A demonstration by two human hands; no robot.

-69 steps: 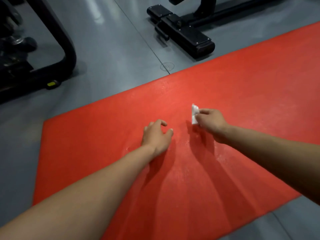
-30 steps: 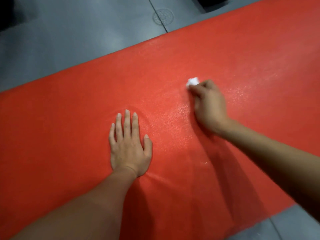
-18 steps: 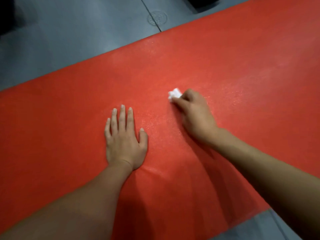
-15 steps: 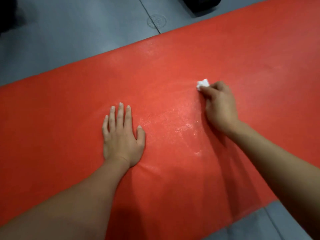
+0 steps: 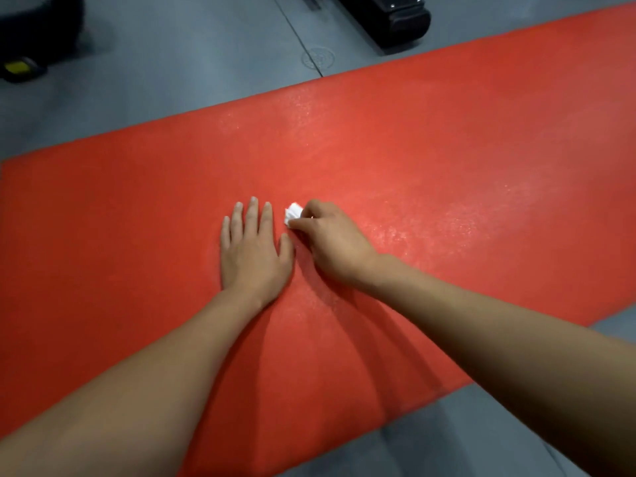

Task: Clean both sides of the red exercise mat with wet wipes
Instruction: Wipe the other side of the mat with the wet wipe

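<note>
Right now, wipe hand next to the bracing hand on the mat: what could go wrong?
1. The right hand pinches a small wad of wipe close beside the left hand pressing flat on the red mat; the next stroke may hit those fingers or skip the patch under the palm.
2. Wet sheen shows only right of the hands; the left stretch looks dry and could get missed.

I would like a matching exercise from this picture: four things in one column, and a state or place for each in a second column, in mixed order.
Things:
1. left hand
2. right hand
3. wipe
4. black bar

States or places:
A. on the grey floor beyond the mat
B. flat on the mat, fingers straight
C. white, crumpled, pinched at the fingertips
D. curled, pinching something

Pairs: 1-B, 2-D, 3-C, 4-A
</note>
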